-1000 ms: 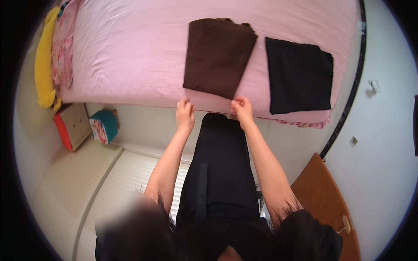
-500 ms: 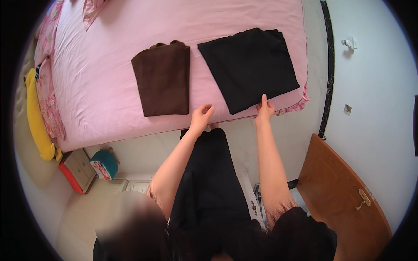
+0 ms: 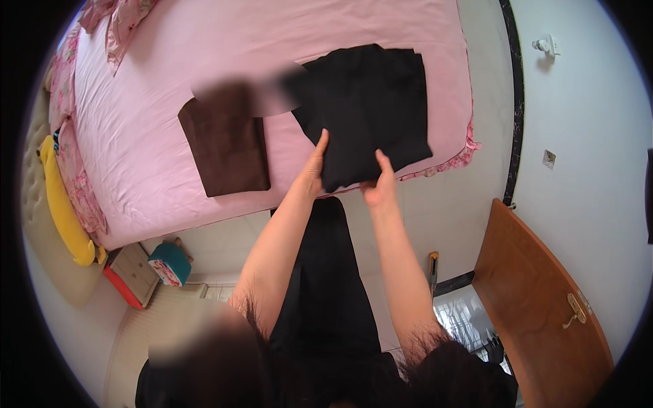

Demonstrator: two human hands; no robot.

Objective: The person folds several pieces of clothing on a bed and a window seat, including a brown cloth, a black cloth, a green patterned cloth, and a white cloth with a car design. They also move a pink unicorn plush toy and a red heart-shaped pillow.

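A folded black garment (image 3: 371,102) lies near the right front corner of the pink bed. My left hand (image 3: 314,170) holds its left edge, thumb up along the side and fingers tucked underneath. At the near edge, my right hand (image 3: 381,182) grips the cloth with the thumb on top; its other fingers are mostly hidden below. To the left, apart from both hands, a folded brown garment (image 3: 228,146) rests flat on the bed. A blurred patch covers its top and the black garment's upper left corner.
The pink-sheeted bed (image 3: 149,136) fills the far side, with crumpled pink fabric (image 3: 126,27) at its upper left. A yellow plush toy (image 3: 64,197) lies along the headboard. A teal stool (image 3: 170,264) stands on the floor at left; a brown wooden door (image 3: 537,306) stands at right.
My right hand has moved left along the black garment's near edge, and my left hand has come onto its left side. The garment's near part has shifted left. The view has turned slightly.
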